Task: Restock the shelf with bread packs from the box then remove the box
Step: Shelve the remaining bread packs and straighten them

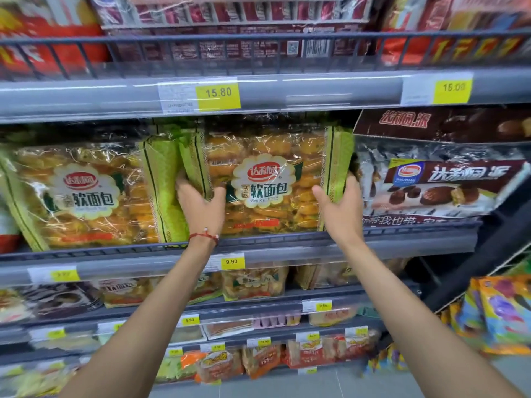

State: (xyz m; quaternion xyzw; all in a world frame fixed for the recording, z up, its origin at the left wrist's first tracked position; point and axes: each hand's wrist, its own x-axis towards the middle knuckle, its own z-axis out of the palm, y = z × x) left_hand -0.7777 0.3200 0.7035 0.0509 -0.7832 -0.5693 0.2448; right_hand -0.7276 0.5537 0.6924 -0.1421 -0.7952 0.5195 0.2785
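Note:
A large clear bread pack (267,179) with green side panels and golden rolls stands upright on the middle shelf (287,239). My left hand (201,205) grips its left green edge, fingers wrapped behind and thumb on the front. My right hand (342,202) holds its right green edge the same way. A second, matching bread pack (86,193) stands to the left on the same shelf, touching the held one. The box is not in view.
A dark chocolate-pie bag (436,179) sits right of the held pack. Red packs fill the wire-fronted shelf above (258,53). Lower shelves hold smaller bread packs (253,282). Colourful bags (502,314) hang at the lower right beside a dark shelf end.

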